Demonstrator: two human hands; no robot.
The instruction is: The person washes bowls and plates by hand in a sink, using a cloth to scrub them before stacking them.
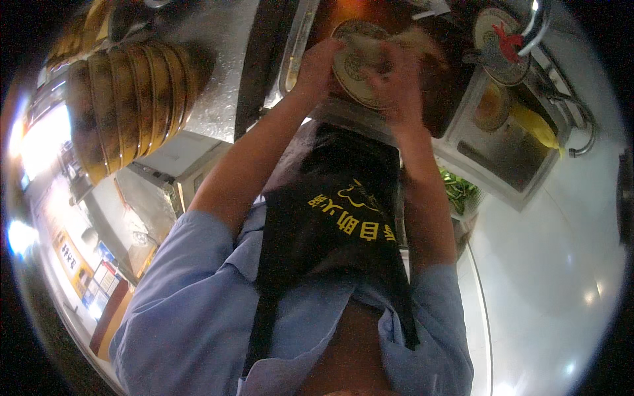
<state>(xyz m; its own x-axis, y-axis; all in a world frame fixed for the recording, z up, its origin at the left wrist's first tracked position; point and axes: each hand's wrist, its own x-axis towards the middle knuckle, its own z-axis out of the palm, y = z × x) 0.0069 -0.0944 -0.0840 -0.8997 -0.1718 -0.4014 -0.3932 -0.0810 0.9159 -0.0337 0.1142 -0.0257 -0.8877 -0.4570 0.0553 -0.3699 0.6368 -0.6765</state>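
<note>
A patterned round plate with a pale rim is held over the dark sink basin. My left hand grips its left edge. My right hand is blurred and lies over the plate's right side, fingers bent against its face. A pale, blurred thing, perhaps a cloth, shows by the right fingers; I cannot tell whether they hold it.
At right is a second basin with a round brownish thing and a yellow cloth-like thing. Above it sit another patterned plate, red material and a curved metal faucet. Stacked yellow-brown round vessels stand left; leafy greens lie below.
</note>
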